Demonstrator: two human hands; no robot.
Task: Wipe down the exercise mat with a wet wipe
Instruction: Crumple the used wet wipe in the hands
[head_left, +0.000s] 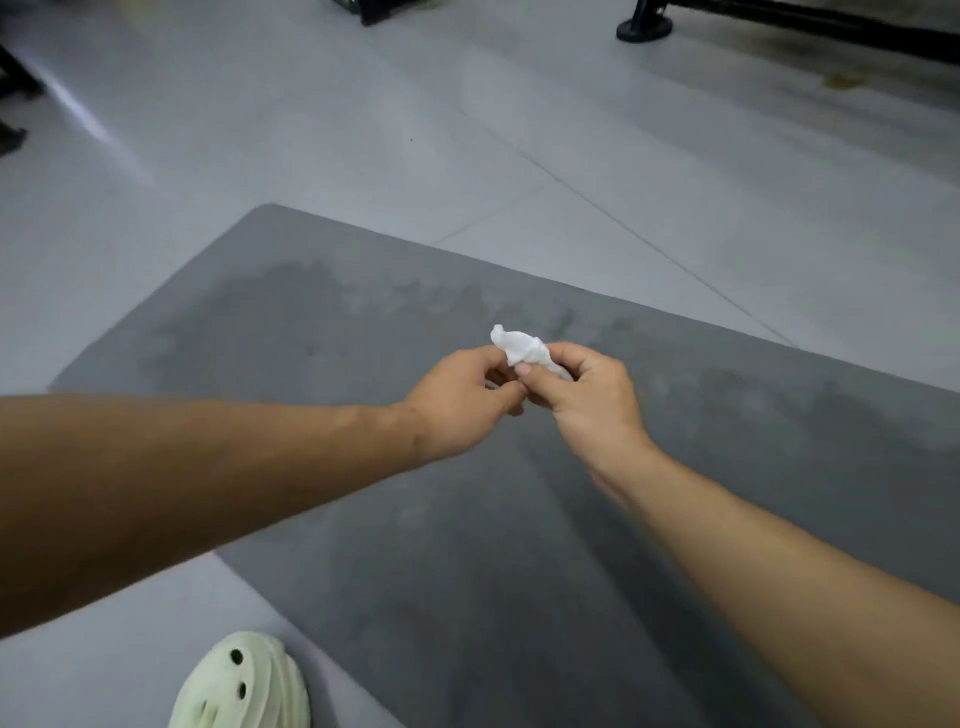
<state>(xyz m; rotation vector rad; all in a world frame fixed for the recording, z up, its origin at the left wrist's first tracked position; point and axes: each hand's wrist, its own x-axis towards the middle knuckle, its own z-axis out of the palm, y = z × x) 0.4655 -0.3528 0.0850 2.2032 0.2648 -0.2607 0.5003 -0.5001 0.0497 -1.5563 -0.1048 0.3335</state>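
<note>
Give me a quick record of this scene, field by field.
floor: light grey
mat: dark grey, flat on the floor, with darker damp-looking patches
wipe: white, bunched, held over the mat
left hand: pinches the wipe
right hand: pinches the wipe
shoe: pale green, beside the mat

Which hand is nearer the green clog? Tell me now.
Left. The left hand sits ahead and right of the green clog; the right hand lies farther right. Both pinch the wet wipe above the mat.
</note>
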